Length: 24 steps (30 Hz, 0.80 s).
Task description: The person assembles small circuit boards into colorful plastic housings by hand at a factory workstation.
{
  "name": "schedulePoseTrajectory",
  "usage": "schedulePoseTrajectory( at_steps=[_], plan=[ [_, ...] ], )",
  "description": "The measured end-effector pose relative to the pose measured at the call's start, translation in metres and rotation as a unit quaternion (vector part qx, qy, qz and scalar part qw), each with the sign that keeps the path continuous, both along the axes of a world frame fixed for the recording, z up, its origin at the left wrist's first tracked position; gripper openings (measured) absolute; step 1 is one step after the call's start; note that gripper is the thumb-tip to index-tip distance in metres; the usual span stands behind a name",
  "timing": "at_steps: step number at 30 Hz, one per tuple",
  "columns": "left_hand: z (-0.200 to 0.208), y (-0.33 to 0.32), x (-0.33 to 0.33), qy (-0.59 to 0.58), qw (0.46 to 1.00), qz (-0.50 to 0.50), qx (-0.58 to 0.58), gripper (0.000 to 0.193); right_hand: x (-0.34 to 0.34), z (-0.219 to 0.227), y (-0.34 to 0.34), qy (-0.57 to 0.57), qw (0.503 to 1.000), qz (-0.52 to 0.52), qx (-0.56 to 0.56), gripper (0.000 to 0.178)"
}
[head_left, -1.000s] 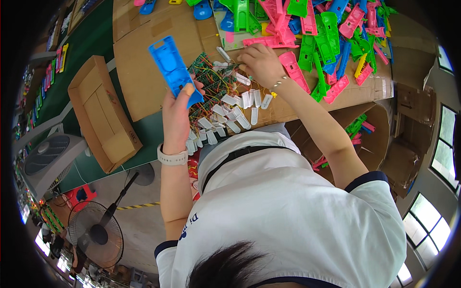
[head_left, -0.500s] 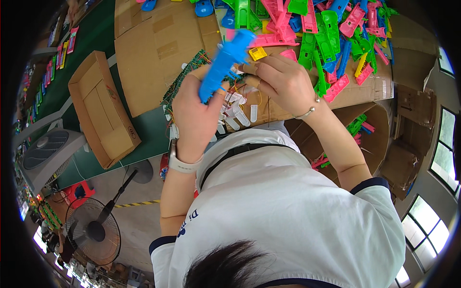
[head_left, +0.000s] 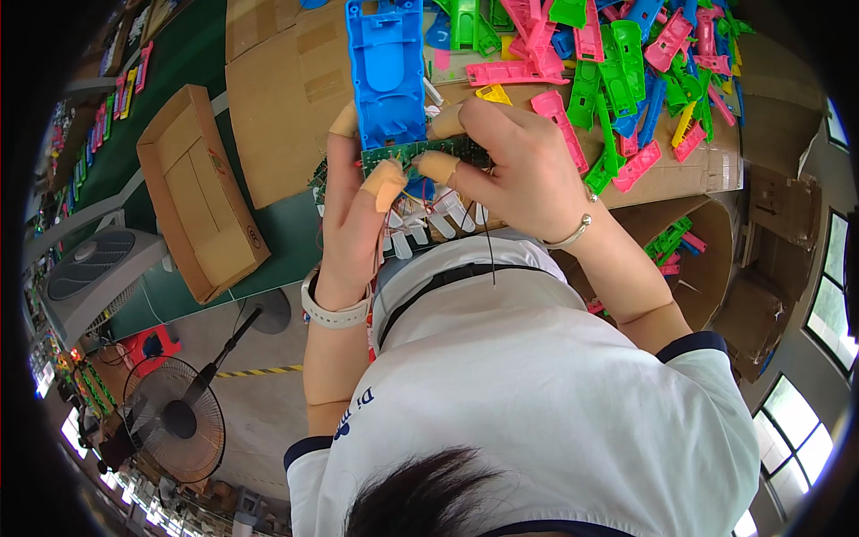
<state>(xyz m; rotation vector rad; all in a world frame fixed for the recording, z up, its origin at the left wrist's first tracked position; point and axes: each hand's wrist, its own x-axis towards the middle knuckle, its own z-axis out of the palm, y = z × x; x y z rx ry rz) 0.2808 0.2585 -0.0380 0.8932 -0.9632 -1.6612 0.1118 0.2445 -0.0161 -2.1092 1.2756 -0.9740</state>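
A blue plastic shell [head_left: 386, 67] stands hollow side toward me, held by its lower end in my left hand [head_left: 349, 201]. Across that end lies a green circuit board [head_left: 461, 148] with thin wires. My left thumb, wrapped in tan tape, presses at the board's edge. My right hand [head_left: 528, 166] pinches the same board between its taped thumb and fingers. Both thumbs nearly meet over the wires. Beneath the hands, white plastic pieces [head_left: 443, 215] with wires lie at the table's near edge, partly covered.
Pink, green, blue and yellow shells [head_left: 617, 72] are heaped at the far right on cardboard. A shallow cardboard box [head_left: 201, 197] sits to the left on the green table [head_left: 286, 242]. Below right stands an open carton [head_left: 707, 259] of shells; a fan [head_left: 174, 419] is at lower left.
The blue shell has turned from a blurred slant to upright, its hollow side now facing me. My right hand has come in beside the left and now grips a green circuit board at the shell's end.
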Motion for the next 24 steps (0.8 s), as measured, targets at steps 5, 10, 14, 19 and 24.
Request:
schedulePoseTrajectory(
  at_steps=[5, 10, 14, 19, 24],
  plan=[
    [-0.0012, 0.0021, 0.0001, -0.025, 0.999, -0.001, -0.046, 0.049, -0.0018, 0.0015, 0.0018, 0.005, 1.000, 0.000, -0.020, 0.023],
    [0.0003, 0.0027, -0.0038, -0.014, 0.998, -0.015, -0.058, 0.047, -0.0051, 0.0031, 0.0060, 0.024, 0.999, -0.028, -0.018, 0.024],
    [-0.0030, 0.0020, -0.0031, -0.018, 0.997, -0.016, -0.072, 0.046, -0.0064, 0.0040, 0.0055, 0.038, 0.999, -0.028, -0.027, 0.024],
    [-0.0006, 0.0018, -0.0043, -0.070, 0.993, 0.000, -0.096, 0.043, -0.0074, 0.0023, 0.0033, 0.031, 0.999, -0.017, -0.029, 0.024],
    [-0.0021, -0.0003, -0.0040, -0.139, 0.977, 0.030, -0.159, 0.040, -0.0058, -0.0038, 0.0021, -0.047, 0.998, -0.009, 0.048, 0.020]
  ],
)
